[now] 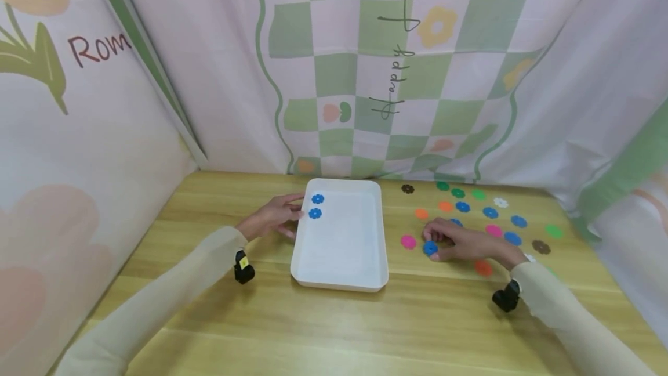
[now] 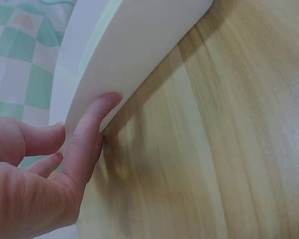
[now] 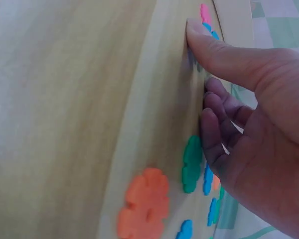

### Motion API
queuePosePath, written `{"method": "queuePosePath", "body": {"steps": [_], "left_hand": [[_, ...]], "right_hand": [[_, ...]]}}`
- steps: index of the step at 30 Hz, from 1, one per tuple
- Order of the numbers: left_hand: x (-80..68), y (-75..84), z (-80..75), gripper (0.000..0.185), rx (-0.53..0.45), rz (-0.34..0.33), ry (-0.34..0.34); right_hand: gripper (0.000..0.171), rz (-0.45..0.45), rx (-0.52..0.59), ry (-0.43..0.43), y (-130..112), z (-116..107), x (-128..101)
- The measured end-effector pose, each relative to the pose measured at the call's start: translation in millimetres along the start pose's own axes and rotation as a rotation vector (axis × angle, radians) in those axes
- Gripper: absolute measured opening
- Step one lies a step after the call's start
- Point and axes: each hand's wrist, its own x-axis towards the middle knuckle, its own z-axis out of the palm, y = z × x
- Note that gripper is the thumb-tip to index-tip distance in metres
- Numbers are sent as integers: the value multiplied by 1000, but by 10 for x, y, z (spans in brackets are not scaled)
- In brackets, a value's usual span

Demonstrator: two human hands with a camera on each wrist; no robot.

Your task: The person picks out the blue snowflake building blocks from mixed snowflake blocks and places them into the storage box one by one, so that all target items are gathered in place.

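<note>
A white rectangular tray [image 1: 339,242] lies on the table, with two blue flower-shaped plastic discs [image 1: 315,213] near its far left corner. My left hand [image 1: 273,214] touches the tray's left side with loosely extended fingers. In the left wrist view, a fingertip presses against the tray's outer wall [image 2: 119,55]. Right of the tray, my right hand [image 1: 459,241] pinches another blue flower-shaped disc [image 1: 430,248] between thumb and fingers, low over the table. In the right wrist view, that hand's thumb [image 3: 219,57] partly covers the blue disc.
Several loose flower-shaped discs surround my right hand, including a pink disc [image 1: 409,242], an orange disc [image 1: 483,268], a brown disc [image 1: 541,246] and a white disc [image 1: 501,202]. A patterned curtain [image 1: 365,74] hangs along the table's back edge.
</note>
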Motion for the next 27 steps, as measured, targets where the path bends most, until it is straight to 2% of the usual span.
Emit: {"method": "queuePosePath", "body": {"steps": [5, 8, 12, 15, 18, 21, 23, 27], "left_hand": [[15, 8, 17, 64, 0, 0, 7], [40, -2, 39, 64, 0, -4, 7], [45, -15, 59, 64, -2, -10, 5], [28, -14, 56, 64, -8, -8, 12], [13, -13, 42, 64, -13, 0, 16], [-1, -19, 19, 64, -17, 6, 12], [6, -8, 24, 63, -10, 4, 2], [4, 16, 33, 62, 25, 8, 9]], "right_hand": [[10, -25, -45, -27, -60, -60, 41], [8, 16, -89, -37, -100, -171, 25], [8, 52, -121, 5, -164, -346, -15], [6, 86, -82, 31, -213, -458, -3], [2, 117, -23, 25, -268, -540, 40], [6, 120, 3, 13, -324, -572, 105], [5, 112, -18, 38, -355, -579, 119], [5, 125, 17, 114, -419, -572, 183]]}}
